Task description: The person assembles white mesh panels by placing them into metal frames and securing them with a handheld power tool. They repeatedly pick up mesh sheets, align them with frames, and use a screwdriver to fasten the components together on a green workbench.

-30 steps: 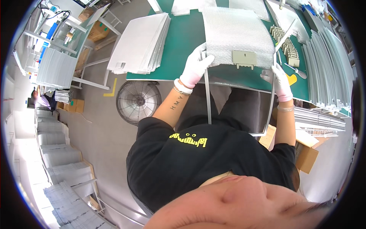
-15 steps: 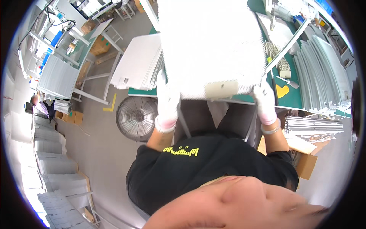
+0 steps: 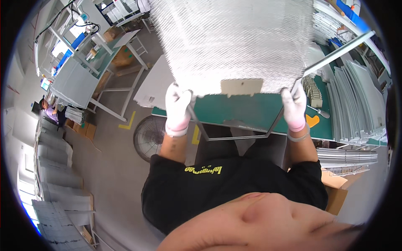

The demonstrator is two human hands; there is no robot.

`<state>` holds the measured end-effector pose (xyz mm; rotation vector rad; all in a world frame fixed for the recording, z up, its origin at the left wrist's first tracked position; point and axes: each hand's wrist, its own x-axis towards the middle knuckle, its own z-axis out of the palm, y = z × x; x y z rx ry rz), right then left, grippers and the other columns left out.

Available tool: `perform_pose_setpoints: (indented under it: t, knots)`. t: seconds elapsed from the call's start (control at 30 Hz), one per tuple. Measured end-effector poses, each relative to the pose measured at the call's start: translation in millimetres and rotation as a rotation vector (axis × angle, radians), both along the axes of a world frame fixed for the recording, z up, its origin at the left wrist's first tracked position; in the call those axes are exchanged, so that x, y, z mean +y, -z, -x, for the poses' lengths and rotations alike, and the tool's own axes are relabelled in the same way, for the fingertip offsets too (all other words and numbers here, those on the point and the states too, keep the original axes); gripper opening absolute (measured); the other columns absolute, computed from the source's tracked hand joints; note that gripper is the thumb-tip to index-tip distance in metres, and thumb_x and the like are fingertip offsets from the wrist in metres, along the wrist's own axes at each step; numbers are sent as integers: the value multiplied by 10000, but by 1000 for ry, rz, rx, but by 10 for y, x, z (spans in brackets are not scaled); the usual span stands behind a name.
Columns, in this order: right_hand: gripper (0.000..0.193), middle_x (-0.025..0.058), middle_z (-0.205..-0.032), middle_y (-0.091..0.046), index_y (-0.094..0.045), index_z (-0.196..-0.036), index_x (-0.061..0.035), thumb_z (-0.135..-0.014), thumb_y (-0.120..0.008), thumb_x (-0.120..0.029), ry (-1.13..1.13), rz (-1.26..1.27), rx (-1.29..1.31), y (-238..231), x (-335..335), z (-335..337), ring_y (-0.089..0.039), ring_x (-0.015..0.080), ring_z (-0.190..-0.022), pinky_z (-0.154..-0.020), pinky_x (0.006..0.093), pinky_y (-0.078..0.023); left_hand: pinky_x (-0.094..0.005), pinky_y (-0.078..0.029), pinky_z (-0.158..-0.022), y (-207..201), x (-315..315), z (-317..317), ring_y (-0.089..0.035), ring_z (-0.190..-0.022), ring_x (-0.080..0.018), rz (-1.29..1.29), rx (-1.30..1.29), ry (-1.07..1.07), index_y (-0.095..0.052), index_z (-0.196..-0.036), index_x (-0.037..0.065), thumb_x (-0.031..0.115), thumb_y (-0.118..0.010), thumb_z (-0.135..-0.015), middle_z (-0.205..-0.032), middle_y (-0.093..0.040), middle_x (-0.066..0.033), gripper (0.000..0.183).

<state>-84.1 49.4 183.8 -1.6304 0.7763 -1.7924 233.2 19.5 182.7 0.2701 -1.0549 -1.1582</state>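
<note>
A large silvery sheet with a finely ribbed surface [image 3: 234,46] is held up in front of me, tilted over the green bench. My left hand [image 3: 178,108], in a white glove, is closed on its near left corner. At the near right corner my gloved right hand [image 3: 294,106] grips it too, thumb and fingers pinched together. Midway along the near edge sits a flat beige block [image 3: 241,86]. Below that edge, a thin grey metal frame [image 3: 236,138] spans between my hands; whether they hold it is unclear.
The green bench [image 3: 226,109] carries beige pieces in a row [image 3: 312,92], a screwdriver [image 3: 322,113], a yellow scraper-shaped piece [image 3: 312,121] and stacked panels [image 3: 354,100]. White sheets [image 3: 157,83] lie at left. A round fan [image 3: 148,138] stands on the floor. Far left is another person [image 3: 50,111].
The sheet has changed tilt, so its ribs show and more of the green bench appears under its near edge. The grey frame has come into fuller view. Both hands keep their grip.
</note>
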Motion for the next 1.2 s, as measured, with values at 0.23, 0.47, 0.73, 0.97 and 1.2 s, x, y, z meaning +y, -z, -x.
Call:
perform_pose_setpoints:
  t: [0.23, 0.47, 0.73, 0.97, 1.2]
  knots:
    - [243, -62, -881, -545, -565, -1227, -18, -988, -563, -58, 182, -6, -37, 30, -120, 385, -428, 14, -742, -665, 185, -363, -255, -451, -696, -146, -344, 312, -561, -785, -113, 57, -137, -26, -462, -724, 80, -104, -603, -825, -862, -592, -50, 253]
    - [284, -60, -821, -522, -524, -1280, -21, -999, -529, -58, 235, -11, -21, 71, -155, 491, -402, 9, -668, -594, 172, -332, -230, -427, -699, -163, -403, 535, -503, -775, -70, 72, -213, -125, -573, -1009, 23, -38, -595, -889, -868, -559, -6, 136]
    - [181, -58, -805, -513, -551, -1181, -44, -1002, -528, -63, 243, 14, -24, 132, -156, 533, -400, 13, -663, -590, 178, -329, -200, -404, -624, -77, -496, 513, -451, -704, -53, 168, -323, -174, -499, -1164, 14, -40, -540, -906, -899, -506, -4, 267]
    - [188, -63, -805, -512, -549, -1190, -48, -1004, -529, -65, 257, 6, -62, 200, -187, 508, -395, 12, -662, -587, 178, -320, -185, -409, -646, -57, -482, 571, -451, -719, -51, 193, -244, -53, -498, -1139, 7, -38, -534, -902, -921, -523, -13, 244]
    - [202, -32, -957, -580, -560, -1188, -16, -987, -559, -31, 172, 9, -80, 213, -129, 525, -458, 27, -808, -749, 195, -394, -227, -412, -777, -40, -529, 531, -458, -849, -79, 282, -266, 7, -476, -1192, 6, -61, -523, -916, -1020, -517, -32, 288]
